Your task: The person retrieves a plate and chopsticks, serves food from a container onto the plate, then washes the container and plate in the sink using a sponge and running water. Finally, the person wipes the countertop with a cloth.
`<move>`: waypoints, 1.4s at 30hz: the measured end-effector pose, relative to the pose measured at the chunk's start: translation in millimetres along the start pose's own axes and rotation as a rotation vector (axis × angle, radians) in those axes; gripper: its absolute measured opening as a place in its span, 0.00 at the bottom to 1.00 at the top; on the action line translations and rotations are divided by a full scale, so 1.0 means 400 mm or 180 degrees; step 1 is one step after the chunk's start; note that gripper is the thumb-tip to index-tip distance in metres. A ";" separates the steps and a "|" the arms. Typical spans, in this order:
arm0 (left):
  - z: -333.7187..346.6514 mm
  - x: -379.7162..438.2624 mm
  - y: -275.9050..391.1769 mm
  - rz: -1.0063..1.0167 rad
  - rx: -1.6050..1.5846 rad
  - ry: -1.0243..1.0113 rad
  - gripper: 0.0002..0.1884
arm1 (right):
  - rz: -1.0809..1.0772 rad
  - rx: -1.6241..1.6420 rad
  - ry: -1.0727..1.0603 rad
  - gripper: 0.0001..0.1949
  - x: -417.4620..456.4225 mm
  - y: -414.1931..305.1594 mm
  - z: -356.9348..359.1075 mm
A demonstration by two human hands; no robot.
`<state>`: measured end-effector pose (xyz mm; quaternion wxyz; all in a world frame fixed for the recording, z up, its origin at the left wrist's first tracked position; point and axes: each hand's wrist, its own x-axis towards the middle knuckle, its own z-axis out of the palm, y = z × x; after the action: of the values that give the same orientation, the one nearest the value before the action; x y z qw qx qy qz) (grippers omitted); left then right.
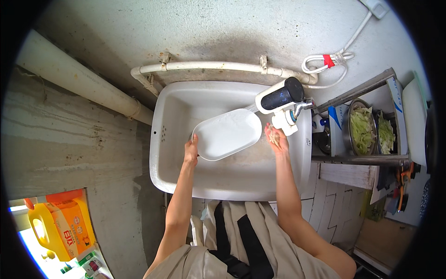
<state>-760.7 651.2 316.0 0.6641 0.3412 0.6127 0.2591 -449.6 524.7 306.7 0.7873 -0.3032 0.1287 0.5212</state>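
Note:
My left hand grips the left end of a white oblong tray, which is tilted over the sink basin. Water runs from an electric faucet and meets the tray's far right end. In my right hand lies a small clump of pale, shredded-looking stuff; I cannot tell what it is. That hand is palm up, just below the faucet's white fitting and apart from the tray. The fingers are partly curled around the clump.
A white pipe runs along the wall behind the sink. Above it on the right hangs a coiled white cable. A shelf on the right holds a metal bowl of cut leafy greens and more greens beside it. Lower left stands a yellow jug.

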 end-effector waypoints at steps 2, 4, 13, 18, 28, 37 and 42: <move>-0.006 -0.018 0.025 0.0587 0.0681 0.0098 0.19 | 0.0265 -0.0266 -0.0493 0.18 -0.055 -0.029 -0.009; -0.021 -0.060 0.068 0.1550 0.1598 0.0287 0.15 | 0.0411 -0.0489 -0.0434 0.17 -0.095 -0.043 -0.005; -0.133 -0.265 0.267 0.4309 0.2564 0.0812 0.18 | 0.0848 -0.0301 -0.0054 0.06 -0.084 0.019 0.003; -0.207 -0.319 0.321 0.5138 0.2783 0.0602 0.16 | 0.0319 -0.0974 0.0976 0.11 -0.071 0.107 -0.019; -0.243 -0.353 0.372 0.5795 0.2761 0.0978 0.09 | 0.0256 -0.1221 0.1370 0.09 -0.094 0.167 0.000; -0.248 -0.349 0.379 0.5777 0.2743 0.1185 0.08 | 0.0300 -0.1223 0.1363 0.08 -0.103 0.186 -0.011; -0.245 -0.281 0.307 0.3995 0.1916 0.1595 0.05 | -0.0263 -0.2783 0.1391 0.09 -0.130 0.072 0.032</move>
<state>-861.5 656.5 480.6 0.1090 0.7254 0.4802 0.4810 -499.0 501.6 333.8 0.5608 -0.7125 0.0479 0.4190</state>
